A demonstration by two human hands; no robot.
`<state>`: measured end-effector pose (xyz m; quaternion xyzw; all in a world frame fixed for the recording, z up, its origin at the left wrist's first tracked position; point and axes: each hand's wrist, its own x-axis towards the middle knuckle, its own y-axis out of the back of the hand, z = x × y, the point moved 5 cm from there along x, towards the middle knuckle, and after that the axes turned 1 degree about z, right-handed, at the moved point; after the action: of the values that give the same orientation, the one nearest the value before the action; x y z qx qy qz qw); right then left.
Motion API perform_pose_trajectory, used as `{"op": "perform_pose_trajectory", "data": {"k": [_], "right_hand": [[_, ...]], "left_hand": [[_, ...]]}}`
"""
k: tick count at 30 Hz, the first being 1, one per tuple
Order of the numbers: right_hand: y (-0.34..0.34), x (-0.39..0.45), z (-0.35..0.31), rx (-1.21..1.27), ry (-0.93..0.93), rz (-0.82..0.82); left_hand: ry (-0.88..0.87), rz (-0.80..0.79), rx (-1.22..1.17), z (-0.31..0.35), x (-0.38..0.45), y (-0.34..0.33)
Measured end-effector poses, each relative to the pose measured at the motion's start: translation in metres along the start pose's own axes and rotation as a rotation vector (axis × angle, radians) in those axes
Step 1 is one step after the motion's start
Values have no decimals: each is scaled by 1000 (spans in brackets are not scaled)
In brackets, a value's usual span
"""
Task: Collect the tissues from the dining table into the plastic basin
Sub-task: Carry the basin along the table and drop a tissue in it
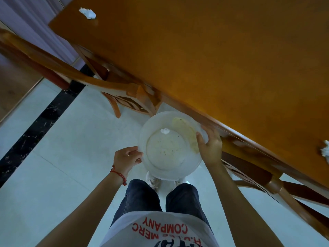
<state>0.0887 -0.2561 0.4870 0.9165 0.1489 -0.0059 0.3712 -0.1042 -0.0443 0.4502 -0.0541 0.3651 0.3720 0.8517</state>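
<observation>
I hold a translucent white plastic basin [154,168] in front of me, just below the near edge of the wooden dining table [204,50]. My left hand [127,160] grips its left rim and my right hand [211,148] grips its right rim. One small crumpled white tissue [165,131] lies inside the basin near the far wall. A crumpled tissue [87,13] sits on the table's far left corner. Another tissue [325,151] lies near the table's edge at the right, partly cut off by the frame.
A wooden chair [99,82] is tucked under the table on my left and another chair [267,177] on my right. The floor [62,157] is pale tile with a black marble strip [41,122] at the left. My white shoes show below the basin.
</observation>
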Motion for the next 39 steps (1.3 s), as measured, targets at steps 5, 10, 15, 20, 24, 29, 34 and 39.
{"op": "perform_pose_trajectory", "data": {"k": [5,10,15,20,24,29,34,39], "right_hand": [[-2,-27,15,-56,-154,-35],[-8,-47,24,2,-278,-105],[-13,-58,23,-9,-247,-175],[-22,-69,23,25,-233,-259],[-31,-74,16,27,-202,-344],[-45,-76,3,35,-111,-410],[-71,-79,-19,-11,-22,-478],[-101,-86,-55,-45,111,-513]], "left_hand": [[12,-3,-3,-8,-4,11],[57,-26,-76,-13,-9,23],[26,-9,-67,-16,-14,38],[-10,39,-32,-25,-22,57],[-8,116,0,-34,-34,74],[4,184,-49,-49,-52,96],[54,247,-136,-68,-71,120],[88,333,-199,-89,-83,156]]}}
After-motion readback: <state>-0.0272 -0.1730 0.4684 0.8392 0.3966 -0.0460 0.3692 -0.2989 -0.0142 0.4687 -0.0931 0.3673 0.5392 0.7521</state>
